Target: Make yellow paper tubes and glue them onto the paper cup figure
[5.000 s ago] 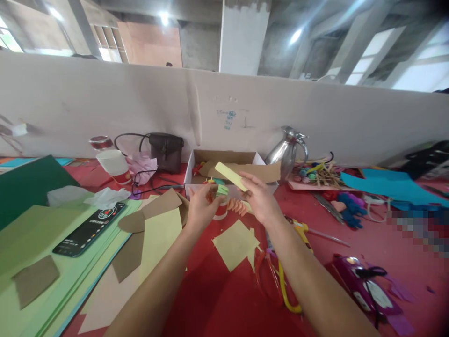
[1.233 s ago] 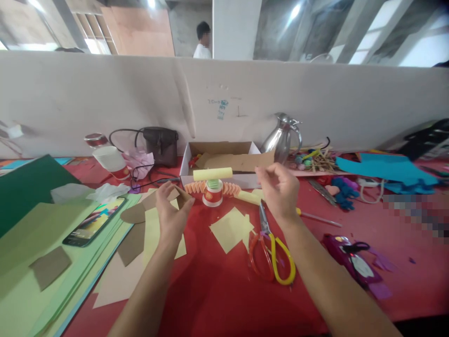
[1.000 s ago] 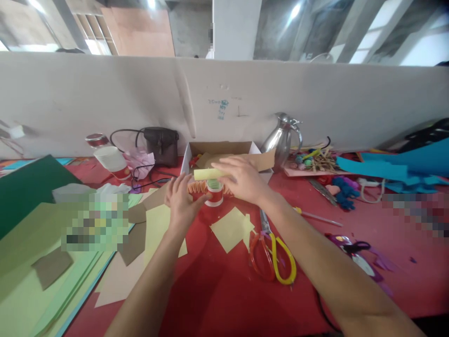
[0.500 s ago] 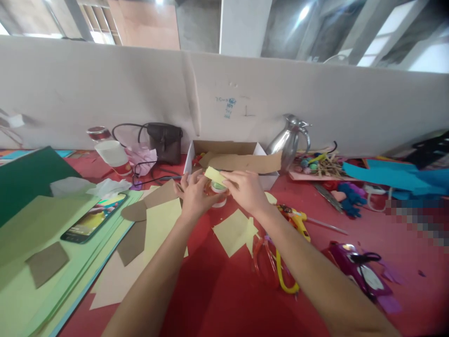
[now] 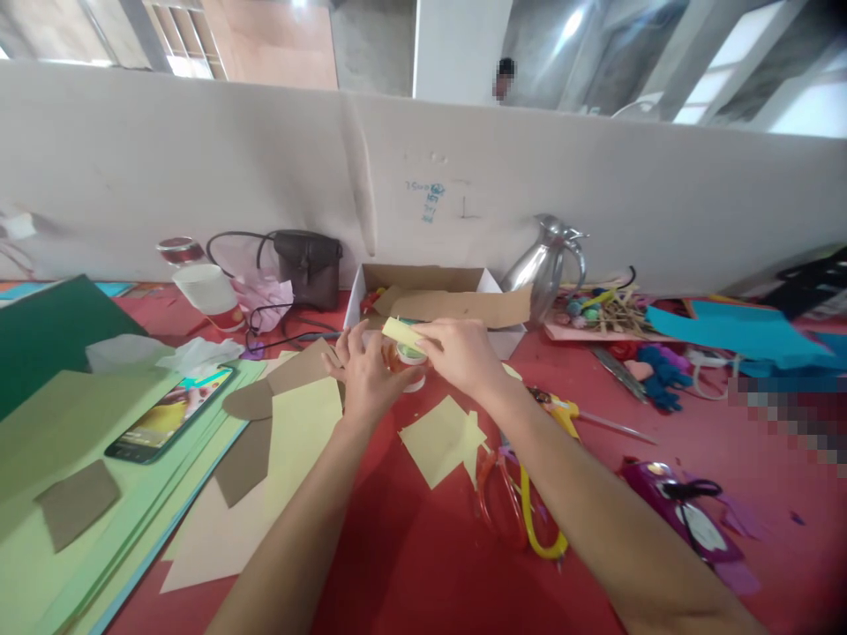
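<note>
My right hand (image 5: 456, 353) pinches a small piece of pale yellow paper (image 5: 402, 332) between thumb and fingertips. That paper lies slanted above a small round jar (image 5: 411, 354) with a greenish top and white rim. Around the jar's left side curve the thumb and index finger of my left hand (image 5: 367, 375), its other fingers spread and raised. My hands partly hide the jar. Nearer to me, pale yellow paper cutouts (image 5: 440, 441) lie on the red table. Beside them, under my right forearm, are red-handled scissors (image 5: 496, 498) and a yellow glue gun (image 5: 562, 414).
Behind my hands stands an open white box (image 5: 499, 287) with brown card across it. A steel jug (image 5: 539, 265) is to its right, a dark bag (image 5: 308, 269) to its left. A phone (image 5: 172, 414) lies on green sheets at left. A purple device (image 5: 688, 516) sits at right.
The yellow paper has tilted and shifted slightly left, now showing a narrower face. Both hands stay around the jar. A person's head appears beyond the partition.
</note>
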A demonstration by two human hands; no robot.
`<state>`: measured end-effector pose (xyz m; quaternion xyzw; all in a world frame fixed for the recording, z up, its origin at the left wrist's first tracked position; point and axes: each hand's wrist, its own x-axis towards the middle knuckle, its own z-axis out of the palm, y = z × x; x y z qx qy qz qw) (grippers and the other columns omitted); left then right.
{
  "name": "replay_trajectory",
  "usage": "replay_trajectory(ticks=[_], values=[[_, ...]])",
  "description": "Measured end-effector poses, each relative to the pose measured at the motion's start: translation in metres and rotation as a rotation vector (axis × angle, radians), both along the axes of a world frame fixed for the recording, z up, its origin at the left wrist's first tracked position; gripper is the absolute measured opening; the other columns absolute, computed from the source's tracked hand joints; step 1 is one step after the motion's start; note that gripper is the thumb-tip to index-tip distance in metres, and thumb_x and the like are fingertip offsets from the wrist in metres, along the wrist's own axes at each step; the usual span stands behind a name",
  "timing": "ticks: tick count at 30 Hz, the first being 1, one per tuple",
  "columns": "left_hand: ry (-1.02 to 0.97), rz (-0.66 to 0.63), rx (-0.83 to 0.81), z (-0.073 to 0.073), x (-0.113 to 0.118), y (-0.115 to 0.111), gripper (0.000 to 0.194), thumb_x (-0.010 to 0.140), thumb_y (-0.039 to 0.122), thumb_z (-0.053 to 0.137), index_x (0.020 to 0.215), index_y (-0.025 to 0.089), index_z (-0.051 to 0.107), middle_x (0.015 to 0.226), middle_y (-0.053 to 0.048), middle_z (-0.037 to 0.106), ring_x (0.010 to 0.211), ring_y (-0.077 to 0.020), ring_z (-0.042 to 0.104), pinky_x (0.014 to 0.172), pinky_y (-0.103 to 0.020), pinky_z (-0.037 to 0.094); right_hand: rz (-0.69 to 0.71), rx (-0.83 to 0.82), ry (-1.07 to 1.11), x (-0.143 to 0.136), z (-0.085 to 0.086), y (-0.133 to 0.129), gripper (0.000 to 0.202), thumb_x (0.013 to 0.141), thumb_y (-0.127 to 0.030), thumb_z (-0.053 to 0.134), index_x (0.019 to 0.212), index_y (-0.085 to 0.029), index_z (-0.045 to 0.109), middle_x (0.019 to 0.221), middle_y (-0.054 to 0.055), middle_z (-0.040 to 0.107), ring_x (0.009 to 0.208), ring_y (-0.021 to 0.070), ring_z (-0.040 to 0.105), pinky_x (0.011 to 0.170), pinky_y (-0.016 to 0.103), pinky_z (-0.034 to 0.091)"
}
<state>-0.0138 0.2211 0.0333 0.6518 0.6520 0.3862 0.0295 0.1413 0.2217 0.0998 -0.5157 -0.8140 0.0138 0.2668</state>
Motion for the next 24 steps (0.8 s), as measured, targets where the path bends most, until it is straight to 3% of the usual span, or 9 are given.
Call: replay_trajectory(ticks=[4, 8, 13, 18, 24], values=[[0.038, -0.007, 0.004, -0.001, -0.002, 0.0, 0.043, 0.066, 0.053, 0.08, 0.101, 0.03, 0.068, 0.152, -0.008, 0.045, 0.146, -0.041, 0.024, 0.114, -0.069, 0.005, -0.009, -0.029, -0.046, -0.001, 0.004, 0.002, 0.027, 0.096, -0.021, 0.057, 0.112, -0.03, 0.076, 0.095, 0.002, 0.077, 0.086, 0.02, 0.068, 0.078, 0.034, 0.039], [0.056, -0.03, 0.021, -0.003, -0.004, 0.0, 0.044, 0.069, 0.056, 0.078, 0.104, 0.03, 0.069, 0.148, -0.009, 0.049, 0.144, -0.0395, 0.028, 0.116, -0.067, 0.006, 0.056, -0.032, -0.025, 0.002, 0.006, 0.005, 0.029, 0.096, -0.018, 0.057, 0.114, -0.031, 0.076, 0.094, 0.001, 0.077, 0.087, 0.02, 0.069, 0.081, 0.035, 0.042], [0.068, -0.032, 0.02, 0.0, -0.007, 0.0, 0.047, 0.068, 0.053, 0.08, 0.107, 0.029, 0.069, 0.146, -0.011, 0.05, 0.142, -0.0397, 0.029, 0.115, -0.066, 0.011, 0.161, -0.067, 0.09, 0.012, 0.012, 0.012, 0.03, 0.095, -0.018, 0.059, 0.12, -0.028, 0.074, 0.111, 0.003, 0.077, 0.098, 0.0208, 0.07, 0.085, 0.035, 0.048], [0.038, -0.048, -0.002, 0.003, -0.009, 0.0, 0.044, 0.067, 0.053, 0.08, 0.104, 0.03, 0.072, 0.145, -0.01, 0.048, 0.142, -0.0381, 0.028, 0.114, -0.059, 0.021, 0.209, -0.015, 0.0, 0.013, 0.019, 0.015, 0.031, 0.096, -0.016, 0.057, 0.115, -0.031, 0.076, 0.105, 0.001, 0.078, 0.098, 0.0204, 0.07, 0.088, 0.035, 0.048], [0.022, -0.039, -0.006, 0.002, -0.011, 0.001, 0.039, 0.065, 0.049, 0.083, 0.099, 0.032, 0.074, 0.147, -0.008, 0.047, 0.143, -0.038, 0.028, 0.116, -0.06, 0.017, 0.156, -0.042, -0.061, 0.009, 0.009, 0.015, 0.034, 0.094, -0.013, 0.057, 0.121, -0.027, 0.074, 0.101, 0.003, 0.078, 0.09, 0.02, 0.07, 0.081, 0.033, 0.049]])
